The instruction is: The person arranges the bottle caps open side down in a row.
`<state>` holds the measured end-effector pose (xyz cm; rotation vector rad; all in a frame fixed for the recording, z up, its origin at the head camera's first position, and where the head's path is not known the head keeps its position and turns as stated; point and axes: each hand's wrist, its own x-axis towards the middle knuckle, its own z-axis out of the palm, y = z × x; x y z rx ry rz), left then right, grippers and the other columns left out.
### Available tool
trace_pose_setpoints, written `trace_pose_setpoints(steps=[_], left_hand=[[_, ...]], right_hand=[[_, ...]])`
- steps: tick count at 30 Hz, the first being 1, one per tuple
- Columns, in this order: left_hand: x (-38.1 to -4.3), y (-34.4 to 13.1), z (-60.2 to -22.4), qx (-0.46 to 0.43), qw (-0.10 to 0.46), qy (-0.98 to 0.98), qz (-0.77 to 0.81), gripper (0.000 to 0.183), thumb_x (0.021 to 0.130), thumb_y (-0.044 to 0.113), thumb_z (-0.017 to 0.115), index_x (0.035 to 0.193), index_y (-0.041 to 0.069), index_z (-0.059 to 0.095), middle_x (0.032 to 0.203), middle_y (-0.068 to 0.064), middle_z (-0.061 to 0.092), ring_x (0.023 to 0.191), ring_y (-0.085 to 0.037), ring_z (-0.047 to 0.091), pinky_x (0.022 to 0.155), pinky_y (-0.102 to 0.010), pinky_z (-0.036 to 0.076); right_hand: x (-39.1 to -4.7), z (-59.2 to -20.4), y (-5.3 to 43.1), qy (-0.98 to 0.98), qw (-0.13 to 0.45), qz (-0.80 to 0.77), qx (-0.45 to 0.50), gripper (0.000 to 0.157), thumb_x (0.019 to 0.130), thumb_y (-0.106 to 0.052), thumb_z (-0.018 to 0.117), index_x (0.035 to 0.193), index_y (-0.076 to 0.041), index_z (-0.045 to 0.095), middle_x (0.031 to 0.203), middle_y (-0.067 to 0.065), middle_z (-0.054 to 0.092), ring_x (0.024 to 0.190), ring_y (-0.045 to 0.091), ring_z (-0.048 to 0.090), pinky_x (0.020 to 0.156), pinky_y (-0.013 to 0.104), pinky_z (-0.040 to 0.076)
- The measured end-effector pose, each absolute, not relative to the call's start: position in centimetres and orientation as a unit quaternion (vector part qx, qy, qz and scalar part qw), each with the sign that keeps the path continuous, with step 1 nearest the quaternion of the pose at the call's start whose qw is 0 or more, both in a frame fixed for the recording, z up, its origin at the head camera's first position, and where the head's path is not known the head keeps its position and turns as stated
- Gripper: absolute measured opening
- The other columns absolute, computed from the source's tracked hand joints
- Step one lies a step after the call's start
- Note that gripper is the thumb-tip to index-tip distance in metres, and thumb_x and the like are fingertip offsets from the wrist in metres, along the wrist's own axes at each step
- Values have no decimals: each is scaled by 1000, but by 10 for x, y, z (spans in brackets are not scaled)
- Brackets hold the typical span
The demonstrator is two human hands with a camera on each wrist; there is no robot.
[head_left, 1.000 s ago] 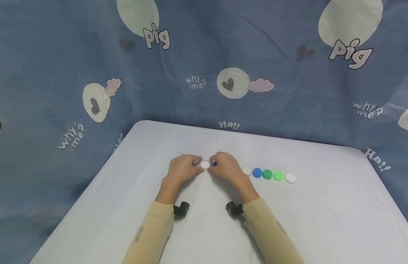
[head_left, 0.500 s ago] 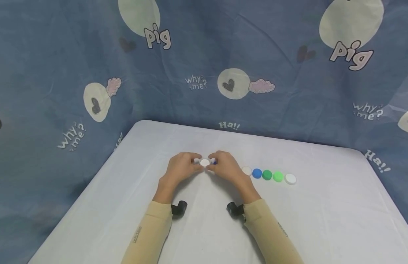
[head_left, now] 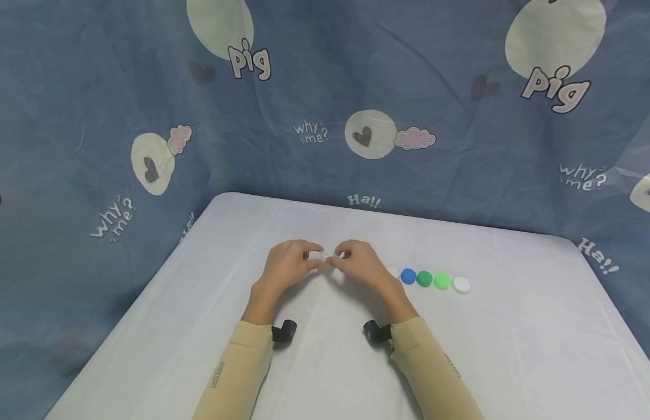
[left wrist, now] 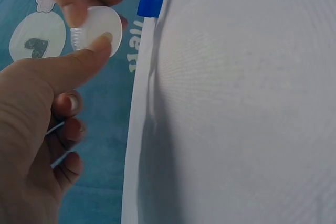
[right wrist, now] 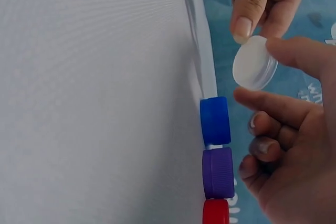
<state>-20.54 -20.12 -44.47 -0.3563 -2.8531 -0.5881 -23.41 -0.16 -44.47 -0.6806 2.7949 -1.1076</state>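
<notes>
Between both hands, a round white plastic bottle cap [left wrist: 97, 22] with a ridged edge is held up above the table. My left hand [head_left: 287, 265] pinches it, the thumb lying on its flat face. From the other side, my right hand [head_left: 359, 265] holds the rim between thumb and index finger, as the right wrist view shows. In the head view the cap stands nearly edge-on and is hard to make out. Close to the right hand, a blue cap [right wrist: 215, 120], a purple cap [right wrist: 218, 172] and a red cap [right wrist: 216, 212] stand in line.
Right of the right hand, the row continues with a white cap [head_left: 393, 271], a blue cap [head_left: 408, 276], a dark green cap [head_left: 424, 279], a light green cap [head_left: 442, 281] and another white cap [head_left: 461, 285]. A patterned blue cloth [head_left: 325, 169] hangs behind the white table [head_left: 325, 373].
The white cap has been tilted from facing upward to nearly edge-on in the head view. Both hands have risen slightly and stay around it. The row of caps has stayed put.
</notes>
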Motion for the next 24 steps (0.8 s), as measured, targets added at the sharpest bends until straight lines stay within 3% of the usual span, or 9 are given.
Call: trace_pose_setpoints(steps=[7, 16, 21, 24], left_hand=[[-206, -202, -445, -146, 152, -963, -171, 26, 81, 37, 81, 104, 25, 79, 65, 8, 57, 58, -8, 45, 55, -26, 37], [-205, -202, -445, -117, 178, -963, -165, 27, 83, 44, 77, 103, 25, 80, 68, 6, 64, 58, -8, 47, 53, -26, 40], [-205, -202, -445, -98, 163, -964, -184, 32, 86, 49, 73, 106, 26, 79, 79, 5, 71, 65, -9, 54, 59, -29, 47], [-205, -201, -446, -94, 150, -965, -195, 32, 86, 49, 73, 106, 25, 79, 77, 5, 69, 65, -9, 53, 59, -29, 45]], right_hand=[[-233, -441, -1, 902, 57, -368, -219, 34, 91, -44, 68, 97, -13, 77, 100, 5, 75, 86, 17, 64, 79, 36, 53], [-236, -444, -1, 895, 6, -382, -231, 30, 91, -36, 71, 107, -11, 77, 83, 4, 68, 67, 14, 50, 62, 28, 42], [-236, -445, 0, 892, -21, -387, -234, 25, 91, -28, 73, 107, -10, 77, 82, 3, 66, 67, 14, 49, 62, 28, 42], [-235, -444, 0, 891, -29, -388, -235, 23, 90, -26, 73, 105, -9, 78, 79, 3, 66, 67, 14, 48, 62, 27, 41]])
